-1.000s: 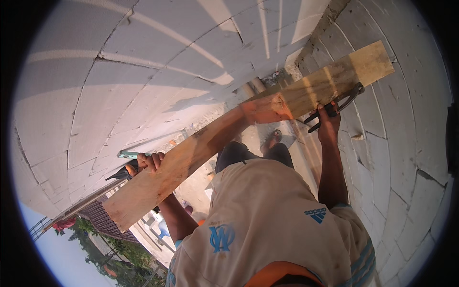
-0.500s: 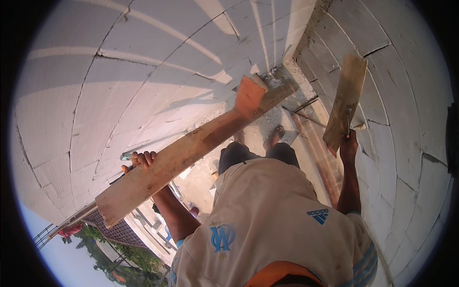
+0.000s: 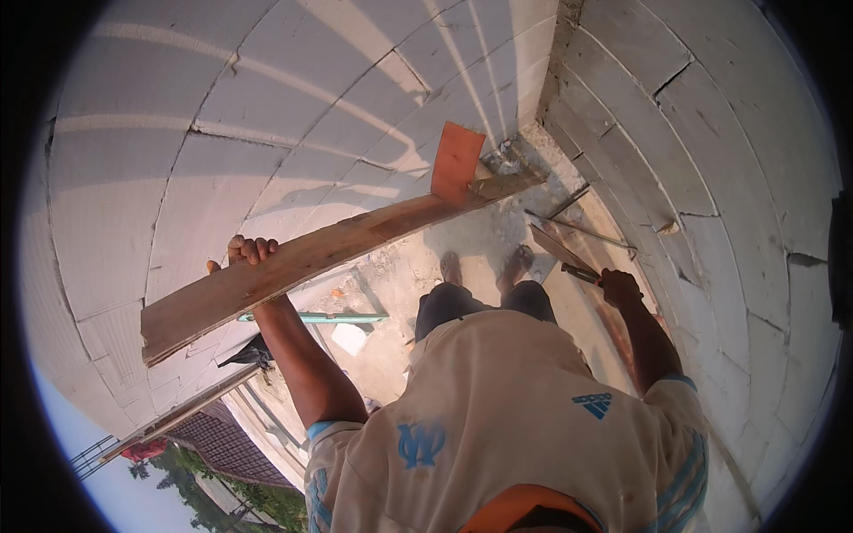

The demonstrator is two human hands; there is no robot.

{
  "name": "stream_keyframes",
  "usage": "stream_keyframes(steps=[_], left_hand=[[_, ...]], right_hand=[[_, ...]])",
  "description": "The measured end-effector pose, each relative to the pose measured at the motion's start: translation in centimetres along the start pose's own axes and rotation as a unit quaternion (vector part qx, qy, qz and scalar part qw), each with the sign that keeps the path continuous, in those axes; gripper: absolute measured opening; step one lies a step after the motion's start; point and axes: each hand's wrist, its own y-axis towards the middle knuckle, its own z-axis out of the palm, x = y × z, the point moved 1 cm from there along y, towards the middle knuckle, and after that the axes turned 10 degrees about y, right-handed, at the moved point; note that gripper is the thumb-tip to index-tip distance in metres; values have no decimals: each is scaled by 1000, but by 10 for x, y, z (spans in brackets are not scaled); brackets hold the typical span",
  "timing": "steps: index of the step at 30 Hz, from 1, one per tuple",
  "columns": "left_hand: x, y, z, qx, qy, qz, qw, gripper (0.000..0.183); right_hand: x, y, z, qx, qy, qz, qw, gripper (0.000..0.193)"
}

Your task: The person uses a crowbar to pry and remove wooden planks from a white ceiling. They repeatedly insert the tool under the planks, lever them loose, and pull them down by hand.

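Note:
A long wooden plank (image 3: 293,258) runs slantwise in front of me, from near left to far right. My left hand (image 3: 251,250) is closed over the upper edge of its near end, fingers on top. Toward the far end, an orange-red flat piece (image 3: 456,160) sticks up at the plank; whether it is fastened cannot be seen. On the right, my right hand (image 3: 620,289) is wrapped round the dark handle (image 3: 582,272) of a flat brown board-like tool (image 3: 555,245). That tool shows almost edge-on, apart from the plank.
Pale block walls (image 3: 240,160) stand ahead and on the right (image 3: 711,284), meeting in a corner. Below lie a green bar (image 3: 329,317), a white piece (image 3: 349,338), a black bag (image 3: 251,353) and reddish-brown boards (image 3: 613,342). A tiled roof (image 3: 233,444) shows lower left.
My right hand has come down and inward, turning the board-like tool from broad face to edge-on. The plank's near end has shifted up and left with my left hand.

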Motion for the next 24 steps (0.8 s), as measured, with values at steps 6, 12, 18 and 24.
stream_keyframes(steps=[6, 12, 18, 24], left_hand=[[5, -4, 20, -1, -15, 0, 1000, 66], [5, -6, 34, -12, -12, 0, 1000, 66], [4, -7, 27, -34, -13, 3, 999, 66], [6, -6, 22, -27, -16, 14, 999, 68]], right_hand=[[135, 67, -2, -100, -2, -209, 973, 17], [272, 62, -3, -41, 123, -354, 926, 25], [220, 27, -41, 158, 200, -191, 948, 38], [200, -19, -104, -15, 284, -185, 940, 38]])
